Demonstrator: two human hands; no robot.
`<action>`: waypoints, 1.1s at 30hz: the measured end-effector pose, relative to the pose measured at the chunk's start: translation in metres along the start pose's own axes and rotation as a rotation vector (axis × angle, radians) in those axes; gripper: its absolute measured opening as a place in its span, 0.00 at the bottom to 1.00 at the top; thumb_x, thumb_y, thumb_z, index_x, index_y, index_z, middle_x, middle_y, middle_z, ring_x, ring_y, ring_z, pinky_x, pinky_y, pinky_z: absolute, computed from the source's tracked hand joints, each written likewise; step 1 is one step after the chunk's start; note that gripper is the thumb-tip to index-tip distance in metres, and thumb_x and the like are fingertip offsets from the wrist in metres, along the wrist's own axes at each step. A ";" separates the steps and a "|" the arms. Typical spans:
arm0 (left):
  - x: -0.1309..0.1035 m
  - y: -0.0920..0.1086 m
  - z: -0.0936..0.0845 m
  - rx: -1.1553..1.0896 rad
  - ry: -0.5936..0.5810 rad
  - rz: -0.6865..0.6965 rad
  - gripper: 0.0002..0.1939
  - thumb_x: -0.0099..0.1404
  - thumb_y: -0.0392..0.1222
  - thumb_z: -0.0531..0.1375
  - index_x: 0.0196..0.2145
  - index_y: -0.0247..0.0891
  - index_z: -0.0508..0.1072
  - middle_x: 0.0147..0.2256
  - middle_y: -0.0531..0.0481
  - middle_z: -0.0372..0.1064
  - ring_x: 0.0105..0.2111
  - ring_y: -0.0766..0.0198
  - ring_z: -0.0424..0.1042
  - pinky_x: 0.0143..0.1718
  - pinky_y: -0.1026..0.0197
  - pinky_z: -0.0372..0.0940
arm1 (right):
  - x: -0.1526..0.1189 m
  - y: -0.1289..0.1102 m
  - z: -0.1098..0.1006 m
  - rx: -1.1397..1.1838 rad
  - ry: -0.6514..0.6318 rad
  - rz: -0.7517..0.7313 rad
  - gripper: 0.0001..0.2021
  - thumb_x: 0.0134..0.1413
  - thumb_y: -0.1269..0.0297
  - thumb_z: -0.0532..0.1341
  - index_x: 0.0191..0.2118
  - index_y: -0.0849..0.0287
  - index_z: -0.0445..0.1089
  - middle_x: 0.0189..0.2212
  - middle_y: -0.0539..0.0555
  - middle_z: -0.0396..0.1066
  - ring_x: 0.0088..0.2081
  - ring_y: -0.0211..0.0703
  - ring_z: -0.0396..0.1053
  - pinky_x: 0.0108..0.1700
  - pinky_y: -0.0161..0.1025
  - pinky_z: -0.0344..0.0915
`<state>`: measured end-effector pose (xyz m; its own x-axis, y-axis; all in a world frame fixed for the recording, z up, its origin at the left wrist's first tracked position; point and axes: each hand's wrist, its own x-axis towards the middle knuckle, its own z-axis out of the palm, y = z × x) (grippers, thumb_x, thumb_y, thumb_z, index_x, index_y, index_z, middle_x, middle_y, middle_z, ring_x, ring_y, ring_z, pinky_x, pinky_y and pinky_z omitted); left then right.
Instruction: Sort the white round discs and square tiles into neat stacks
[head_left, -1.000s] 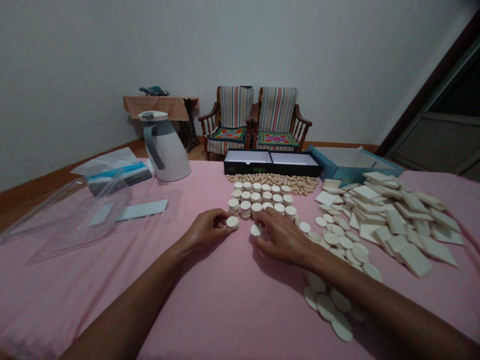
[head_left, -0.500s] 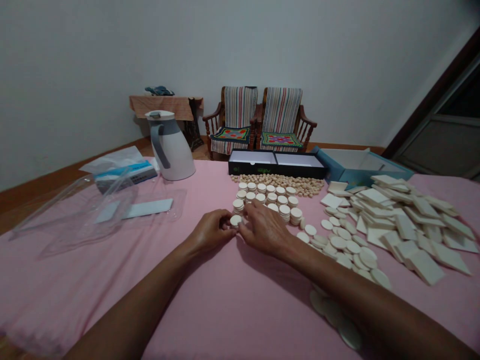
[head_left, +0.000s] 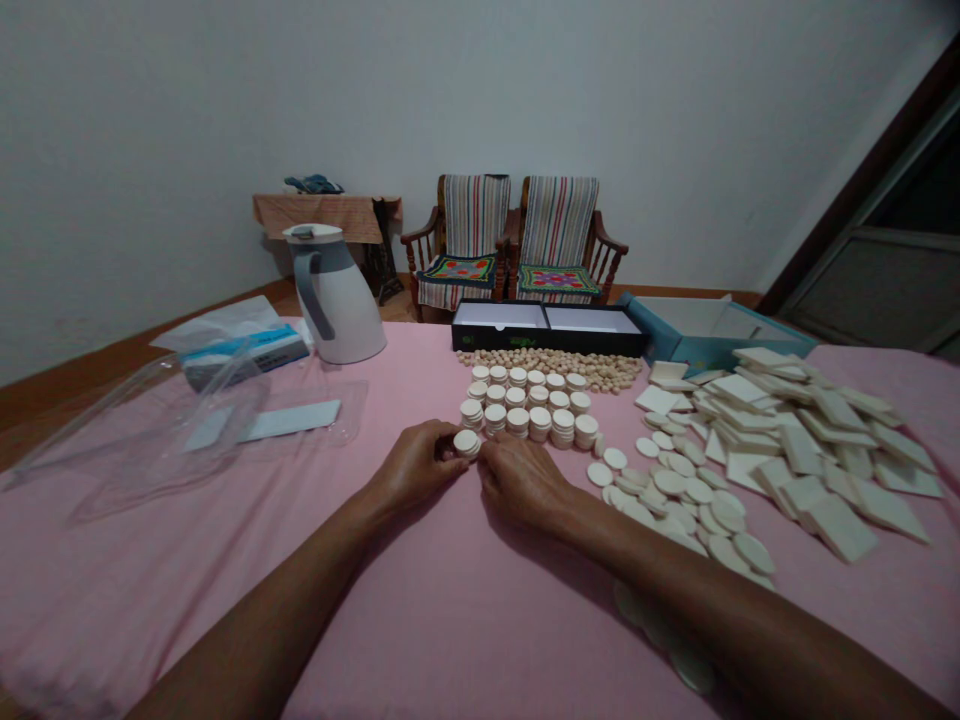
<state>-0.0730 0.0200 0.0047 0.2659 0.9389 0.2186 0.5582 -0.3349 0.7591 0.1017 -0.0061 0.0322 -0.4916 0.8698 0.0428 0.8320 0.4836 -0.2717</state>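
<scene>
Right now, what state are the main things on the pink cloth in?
Left hand: curled around front disc stack
Right hand: curled beside that stack, contact unclear
Front disc stack: low, upright
Other disc stacks: upright, in rows
Loose discs: spread, overlapping
Rectangular tiles: heaped
Small tan beads: spread in a band
Black two-compartment box: open
Blue box: open
Pitcher: upright

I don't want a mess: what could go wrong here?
The short stack of discs between the left hand and right hand could topple if either nudges it. Rows of stacks stand just beyond the right hand; a slip might tip some. The right arm passes over loose discs and may scatter them.
</scene>
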 end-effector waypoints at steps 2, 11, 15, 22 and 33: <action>0.000 0.002 0.000 0.012 0.016 0.012 0.11 0.51 0.38 0.61 0.34 0.39 0.78 0.28 0.51 0.72 0.27 0.63 0.67 0.27 0.64 0.57 | 0.001 -0.001 -0.002 0.016 -0.003 -0.006 0.14 0.58 0.70 0.50 0.46 0.63 0.68 0.42 0.62 0.70 0.41 0.46 0.67 0.40 0.40 0.60; -0.002 0.012 -0.003 0.142 0.046 0.048 0.09 0.51 0.36 0.61 0.31 0.41 0.79 0.25 0.51 0.71 0.26 0.63 0.65 0.28 0.64 0.55 | 0.009 -0.003 -0.005 -0.024 0.035 -0.073 0.15 0.58 0.71 0.49 0.46 0.61 0.68 0.44 0.61 0.70 0.41 0.45 0.67 0.38 0.39 0.60; -0.001 0.009 -0.002 0.136 0.042 0.043 0.10 0.51 0.37 0.60 0.33 0.40 0.79 0.26 0.51 0.71 0.25 0.64 0.65 0.27 0.64 0.55 | 0.004 0.001 -0.012 -0.056 0.023 -0.031 0.14 0.57 0.70 0.49 0.44 0.62 0.69 0.41 0.61 0.71 0.40 0.46 0.68 0.37 0.39 0.59; 0.001 0.003 -0.005 0.031 0.043 -0.033 0.17 0.45 0.36 0.62 0.36 0.39 0.78 0.25 0.52 0.71 0.24 0.64 0.65 0.25 0.65 0.55 | -0.036 0.048 -0.050 -0.152 -0.063 0.175 0.09 0.51 0.72 0.55 0.37 0.59 0.70 0.35 0.58 0.73 0.37 0.45 0.69 0.33 0.36 0.55; 0.005 -0.005 -0.009 0.030 0.080 -0.055 0.15 0.43 0.29 0.54 0.28 0.39 0.75 0.25 0.52 0.72 0.27 0.63 0.68 0.29 0.65 0.58 | -0.065 0.077 -0.037 -0.260 -0.057 0.268 0.11 0.55 0.72 0.51 0.37 0.61 0.69 0.39 0.60 0.70 0.39 0.47 0.68 0.32 0.38 0.55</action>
<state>-0.0818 0.0269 0.0071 0.1708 0.9590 0.2261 0.5936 -0.2833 0.7533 0.2069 -0.0214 0.0444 -0.2551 0.9655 -0.0524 0.9669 0.2548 -0.0125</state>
